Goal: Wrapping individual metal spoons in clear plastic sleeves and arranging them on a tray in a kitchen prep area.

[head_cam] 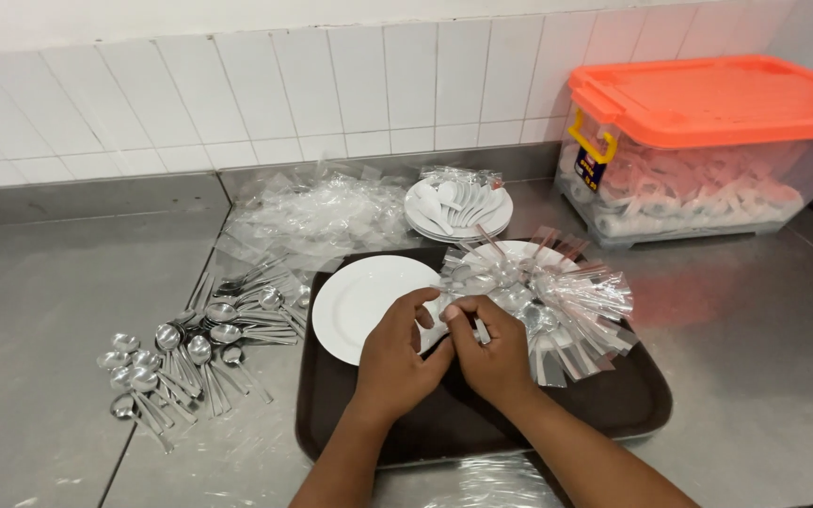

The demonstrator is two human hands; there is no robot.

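Nearest to us, our left hand and right hand meet over the middle of a dark brown tray that lies on a stainless steel counter. Our fingers are curled in and pinched together on a small wrapped spoon held between both hands, just at the near edge of the plates; most of it is hidden by our fingers. To the left of our hands an empty white plate sits on the tray, its rim touching our left fingers. To the right, a second white plate holds a heap of spoons in clear plastic sleeves, the wrappers fanning outward over its rim toward the tray's right side. Off the tray on the left, bare metal spoons lie scattered in a loose pile on the counter, bowls pointing mostly toward us. Behind them a mound of empty clear plastic sleeves rests against the counter's raised back edge. Just beside that mound, beyond the tray, a stack of white plates carries white plastic spoons. Farthest right stands a clear storage box with an orange lid, below the white tiled wall.
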